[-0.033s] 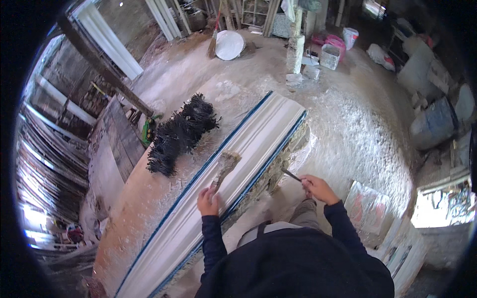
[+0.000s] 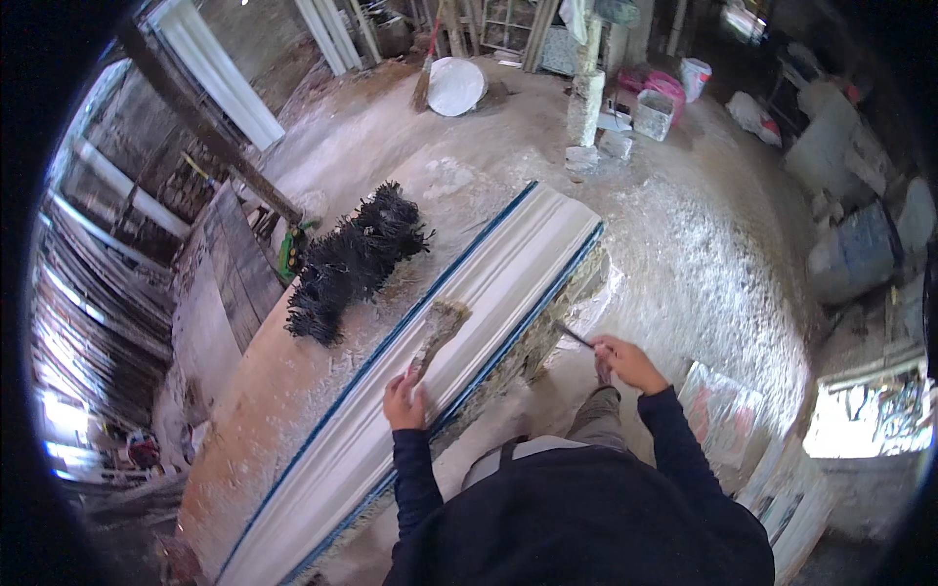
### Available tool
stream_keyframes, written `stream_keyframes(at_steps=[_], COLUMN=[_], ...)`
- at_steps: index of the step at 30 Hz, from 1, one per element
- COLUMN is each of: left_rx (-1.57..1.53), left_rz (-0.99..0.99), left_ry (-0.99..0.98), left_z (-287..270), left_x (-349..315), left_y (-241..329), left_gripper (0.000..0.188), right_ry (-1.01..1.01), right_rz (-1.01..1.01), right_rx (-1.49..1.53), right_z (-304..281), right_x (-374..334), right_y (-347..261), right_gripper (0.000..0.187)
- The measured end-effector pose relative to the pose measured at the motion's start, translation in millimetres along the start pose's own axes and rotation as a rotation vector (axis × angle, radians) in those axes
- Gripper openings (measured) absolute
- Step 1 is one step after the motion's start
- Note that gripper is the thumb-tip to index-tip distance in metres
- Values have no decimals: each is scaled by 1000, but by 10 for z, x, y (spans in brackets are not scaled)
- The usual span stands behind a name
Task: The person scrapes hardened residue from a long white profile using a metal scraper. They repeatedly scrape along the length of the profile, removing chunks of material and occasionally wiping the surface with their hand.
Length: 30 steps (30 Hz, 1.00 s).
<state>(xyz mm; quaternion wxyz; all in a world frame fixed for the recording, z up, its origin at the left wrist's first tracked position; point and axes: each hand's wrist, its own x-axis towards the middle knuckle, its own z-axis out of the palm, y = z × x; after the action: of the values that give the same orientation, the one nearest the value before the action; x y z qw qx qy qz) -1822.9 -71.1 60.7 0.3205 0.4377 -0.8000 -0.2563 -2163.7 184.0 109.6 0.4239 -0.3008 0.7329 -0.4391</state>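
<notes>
Slipping slightly toward seven o'clock, the left hand (image 2: 404, 401) is pinching a brush (image 2: 445, 323) over the white moulding (image 2: 523, 259), seemingly shaped already and running one-to-seven o'clock, while the right hand (image 2: 628, 364) is gripping a thin tool (image 2: 575, 335) and rough residue (image 2: 584, 278) is remaining along the four-o'clock edge.

This is a workshop: brush (image 2: 442, 334), white moulding (image 2: 508, 278), bucket (image 2: 653, 115), splattered floor (image 2: 708, 254).

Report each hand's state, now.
Left hand: closed, holding a brush.
Right hand: closed, holding a thin dark tool; exact kind unclear.
</notes>
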Motion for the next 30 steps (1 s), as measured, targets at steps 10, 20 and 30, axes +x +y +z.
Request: stream_keyframes(at_steps=[10, 20, 30], left_rx=[433, 291, -1350], left_rz=[-674, -700, -938], left_ry=[358, 513, 749], left_z=[868, 1578, 1850], left_x=[-516, -922, -657], left_y=[828, 1592, 1832], left_gripper=[57, 69, 52], right_ry=[-143, -735, -778], right_rz=[-209, -206, -304], right_rx=[-454, -383, -577], right_z=[-2201, -2303, -1971], right_x=[1874, 2864, 2825], right_y=[-354, -334, -593], right_gripper=[21, 22, 20])
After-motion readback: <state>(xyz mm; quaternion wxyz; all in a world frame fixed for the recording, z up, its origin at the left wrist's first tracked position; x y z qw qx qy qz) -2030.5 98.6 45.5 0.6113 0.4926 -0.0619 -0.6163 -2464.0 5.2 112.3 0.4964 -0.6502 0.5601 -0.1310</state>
